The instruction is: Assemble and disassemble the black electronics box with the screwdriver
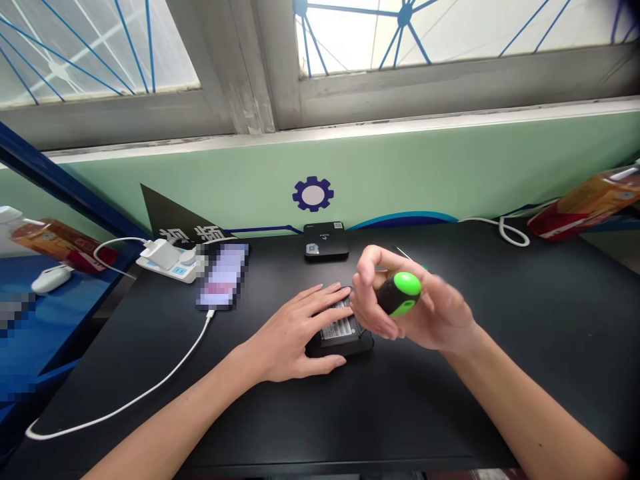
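A flat black box (367,343) with a white printed label lies on the dark desk. My left hand (305,330) rests over its left side, fingers stretched out flat and apart, thumb along the near edge. Above the box's right side, my right hand (425,310) is closed round a screwdriver (403,293) with a black and bright green handle. The handle's end faces me; its shaft and tip are hidden by the fingers. Behind that hand, a thin metal shaft (404,254) with a bit of green shows, mostly covered.
A second black box (325,241) stands by the green wall. To the left lie a phone (223,277) on a white cable (165,380) and a power strip (170,263) with a charger. Drink bottles (585,203) stand at both sides. A white mouse (51,279) sits far left.
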A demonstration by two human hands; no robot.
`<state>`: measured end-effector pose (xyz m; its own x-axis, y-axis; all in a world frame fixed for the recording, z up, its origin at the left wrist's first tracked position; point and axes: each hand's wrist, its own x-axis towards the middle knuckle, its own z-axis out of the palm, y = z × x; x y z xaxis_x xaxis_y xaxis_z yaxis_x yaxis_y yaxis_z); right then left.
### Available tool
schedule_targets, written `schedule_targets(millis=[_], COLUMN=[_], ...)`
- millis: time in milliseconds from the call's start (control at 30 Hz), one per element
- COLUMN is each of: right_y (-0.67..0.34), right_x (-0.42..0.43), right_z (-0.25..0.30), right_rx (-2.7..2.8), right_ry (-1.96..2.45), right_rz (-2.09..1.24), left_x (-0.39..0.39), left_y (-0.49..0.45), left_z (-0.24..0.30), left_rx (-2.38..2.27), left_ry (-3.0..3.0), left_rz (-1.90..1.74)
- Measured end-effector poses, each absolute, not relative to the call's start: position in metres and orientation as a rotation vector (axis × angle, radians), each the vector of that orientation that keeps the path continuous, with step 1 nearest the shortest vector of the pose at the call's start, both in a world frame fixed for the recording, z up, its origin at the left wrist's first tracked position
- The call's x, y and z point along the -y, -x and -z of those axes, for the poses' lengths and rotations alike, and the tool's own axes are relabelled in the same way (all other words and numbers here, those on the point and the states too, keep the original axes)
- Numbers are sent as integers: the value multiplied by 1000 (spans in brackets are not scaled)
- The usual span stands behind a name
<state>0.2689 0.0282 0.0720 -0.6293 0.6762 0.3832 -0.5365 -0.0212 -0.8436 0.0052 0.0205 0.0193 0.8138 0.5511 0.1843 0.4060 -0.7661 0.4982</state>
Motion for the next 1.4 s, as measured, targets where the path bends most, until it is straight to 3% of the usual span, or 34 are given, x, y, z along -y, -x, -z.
schedule_targets(millis=[1400], right_y=[-264], right_x=[-27], right_z=[-73], right_rx=[1340], right_ry=[106], right_rz=[-1838], left_x=[-18], left_y=[-6], left_z=[-15], left_rx=[-844], left_ry=[-2565], left_rz=[-526])
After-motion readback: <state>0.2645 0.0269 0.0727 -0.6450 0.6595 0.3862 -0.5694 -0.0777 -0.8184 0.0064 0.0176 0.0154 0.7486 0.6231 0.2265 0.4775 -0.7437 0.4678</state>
